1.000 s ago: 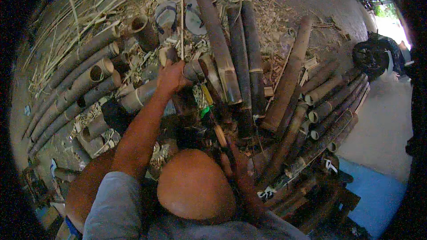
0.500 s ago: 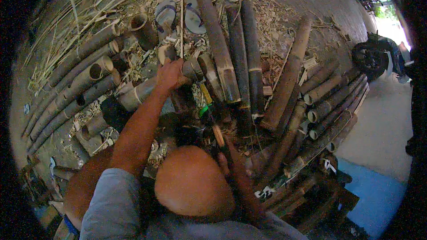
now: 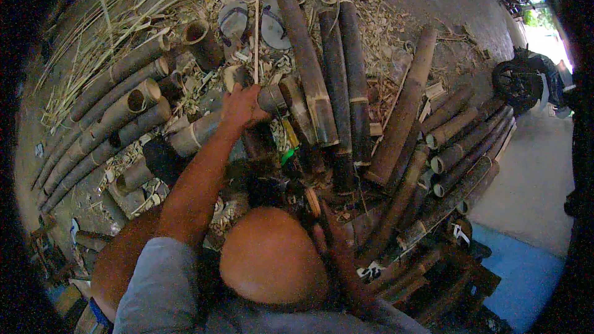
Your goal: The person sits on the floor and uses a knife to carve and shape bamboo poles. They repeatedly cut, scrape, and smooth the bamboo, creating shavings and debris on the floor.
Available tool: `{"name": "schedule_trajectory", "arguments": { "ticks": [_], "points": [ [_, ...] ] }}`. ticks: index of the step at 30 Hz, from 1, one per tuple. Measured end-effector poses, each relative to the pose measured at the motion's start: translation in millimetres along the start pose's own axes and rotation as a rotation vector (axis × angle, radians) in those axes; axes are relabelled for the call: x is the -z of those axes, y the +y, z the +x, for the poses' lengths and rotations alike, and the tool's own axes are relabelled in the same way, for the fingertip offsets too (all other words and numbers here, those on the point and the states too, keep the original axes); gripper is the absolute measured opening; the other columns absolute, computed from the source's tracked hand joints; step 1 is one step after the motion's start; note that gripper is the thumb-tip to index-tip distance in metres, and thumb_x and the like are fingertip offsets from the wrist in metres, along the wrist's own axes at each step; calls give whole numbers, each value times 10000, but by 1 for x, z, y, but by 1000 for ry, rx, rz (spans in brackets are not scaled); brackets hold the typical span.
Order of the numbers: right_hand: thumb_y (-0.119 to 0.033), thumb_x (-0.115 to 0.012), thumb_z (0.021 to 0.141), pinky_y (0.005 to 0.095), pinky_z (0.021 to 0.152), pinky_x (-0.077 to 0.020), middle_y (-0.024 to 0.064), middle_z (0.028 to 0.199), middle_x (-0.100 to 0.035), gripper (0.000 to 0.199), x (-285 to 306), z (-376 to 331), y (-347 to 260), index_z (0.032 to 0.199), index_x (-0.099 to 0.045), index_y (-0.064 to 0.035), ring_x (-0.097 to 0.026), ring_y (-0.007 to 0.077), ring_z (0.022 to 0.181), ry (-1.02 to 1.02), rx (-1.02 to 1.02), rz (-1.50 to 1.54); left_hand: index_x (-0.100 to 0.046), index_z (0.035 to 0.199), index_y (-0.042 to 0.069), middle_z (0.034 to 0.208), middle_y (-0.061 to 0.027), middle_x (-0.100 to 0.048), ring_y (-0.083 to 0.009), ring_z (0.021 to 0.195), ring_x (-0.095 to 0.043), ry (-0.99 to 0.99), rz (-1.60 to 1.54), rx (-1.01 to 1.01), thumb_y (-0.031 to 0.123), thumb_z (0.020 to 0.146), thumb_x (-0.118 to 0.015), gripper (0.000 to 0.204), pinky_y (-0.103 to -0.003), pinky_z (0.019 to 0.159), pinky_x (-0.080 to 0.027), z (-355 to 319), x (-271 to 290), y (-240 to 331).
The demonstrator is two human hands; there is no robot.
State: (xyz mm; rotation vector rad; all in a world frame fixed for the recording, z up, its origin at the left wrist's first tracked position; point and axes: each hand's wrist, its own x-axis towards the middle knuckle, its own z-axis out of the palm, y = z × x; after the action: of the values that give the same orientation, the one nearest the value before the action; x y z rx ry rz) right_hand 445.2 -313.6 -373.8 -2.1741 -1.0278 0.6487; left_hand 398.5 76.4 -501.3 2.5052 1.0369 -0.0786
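Observation:
My left hand reaches forward and is closed on a thin, pale bamboo strip that runs straight away from me over the bamboo pile. The hand rests by the cut end of a short bamboo section. My right hand sits low beside my bare knee, partly hidden. It appears closed on a knife with a pale wooden handle, whose blade points into the dark clutter in front of the knee.
Long dark bamboo poles lie side by side ahead, with more stacked at the right and hollow ones at the left. Shavings and splinters litter the ground. Two sandals lie far ahead. A wheel stands at the right.
My left hand stays closed on the strip in nearly the same place. My right hand and the knife have shifted slightly down and to the right.

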Motion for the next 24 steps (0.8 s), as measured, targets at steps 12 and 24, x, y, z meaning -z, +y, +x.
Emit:
{"name": "schedule_trajectory", "arguments": {
  "ticks": [12,24],
  "points": [
    [-314,-597,999,496,868,-544,249,1060,-729,580,-34,93,-10,1530,-482,-111,-716,421,893,21,27,98,-588,1354,192,1142,-106,-705,-435,1212,-594,-59,-53,17,473,657,-883,807,-612,1016,-465,0,10,3],
    [-307,-601,998,487,875,-547,245,1088,-725,582,-51,135,-7,1530,-481,-104,-717,410,910,14,-27,129,-569,1376,101,1292,-189,-681,-438,1238,-602,-166,-55,86,507,642,-888,897,-601,1060,-444,0,31,14]
  ]
}}
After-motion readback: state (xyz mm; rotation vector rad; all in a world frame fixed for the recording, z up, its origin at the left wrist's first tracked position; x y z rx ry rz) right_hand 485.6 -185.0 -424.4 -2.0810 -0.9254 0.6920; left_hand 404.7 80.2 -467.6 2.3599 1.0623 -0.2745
